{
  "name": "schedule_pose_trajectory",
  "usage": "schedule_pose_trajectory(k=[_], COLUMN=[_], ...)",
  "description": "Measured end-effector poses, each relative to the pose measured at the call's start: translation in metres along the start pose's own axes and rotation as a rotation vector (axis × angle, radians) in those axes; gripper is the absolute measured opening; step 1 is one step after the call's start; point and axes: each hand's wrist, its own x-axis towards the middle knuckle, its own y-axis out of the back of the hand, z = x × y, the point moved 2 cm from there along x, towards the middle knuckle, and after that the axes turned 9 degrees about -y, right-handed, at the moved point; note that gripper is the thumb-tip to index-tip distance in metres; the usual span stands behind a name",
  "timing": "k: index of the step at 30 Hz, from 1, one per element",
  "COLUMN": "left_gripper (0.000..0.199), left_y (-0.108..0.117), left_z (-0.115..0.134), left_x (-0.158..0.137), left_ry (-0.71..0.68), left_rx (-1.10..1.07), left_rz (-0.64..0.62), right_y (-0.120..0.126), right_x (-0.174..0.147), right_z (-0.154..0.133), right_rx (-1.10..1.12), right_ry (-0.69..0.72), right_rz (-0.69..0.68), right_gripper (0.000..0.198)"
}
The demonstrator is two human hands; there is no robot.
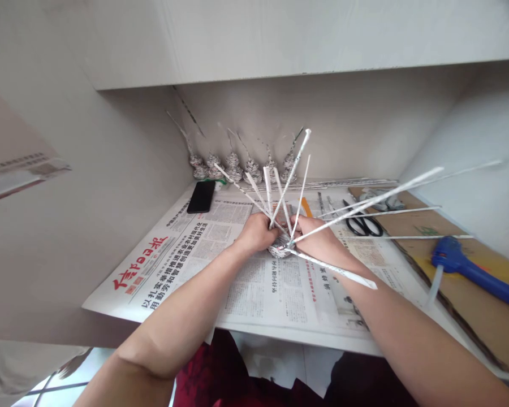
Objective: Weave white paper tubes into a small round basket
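A small round piece woven from rolled newspaper (pixel 280 247) is between my hands, low over the newspaper sheets. Long white paper tubes (pixel 360 205) fan out from it upward and to the right. My left hand (pixel 258 233) is closed on its left side, thumb and fingers pressed together near the tube bases. On the far right side, my right hand (pixel 311 230) is closed too, its fingertips at the woven edge among the tubes. Tubes partly cover the right fingers.
Several gourd-shaped woven paper pieces (pixel 233 168) line the back wall. A black phone (pixel 201 196) lies at left. Black-handled scissors (pixel 363 225) and a blue glue gun (pixel 470 268) are at right, the latter over cardboard (pixel 407 240). A shelf panel (pixel 280 42) overhangs the table.
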Motion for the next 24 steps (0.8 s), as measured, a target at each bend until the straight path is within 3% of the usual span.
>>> schedule_pose_trajectory(k=[13,19,24], left_gripper=[0.017,0.019,0.019], left_y=[0.0,0.003,0.004], left_z=[0.0,0.002,0.002], left_x=[-0.001,-0.001,-0.001], left_ry=[-0.007,0.024,0.028], left_rx=[-0.07,-0.046,-0.034], left_rz=[-0.009,0.006,0.019], right_y=[0.004,0.0,-0.002], right_x=[-0.002,0.005,0.006], right_z=[0.004,0.009,0.006], right_rx=[-0.143,0.005,0.305], right_ry=[0.015,0.018,0.007], right_rz=[0.022,0.047,-0.05], right_gripper=[0.022,0.021,0.027])
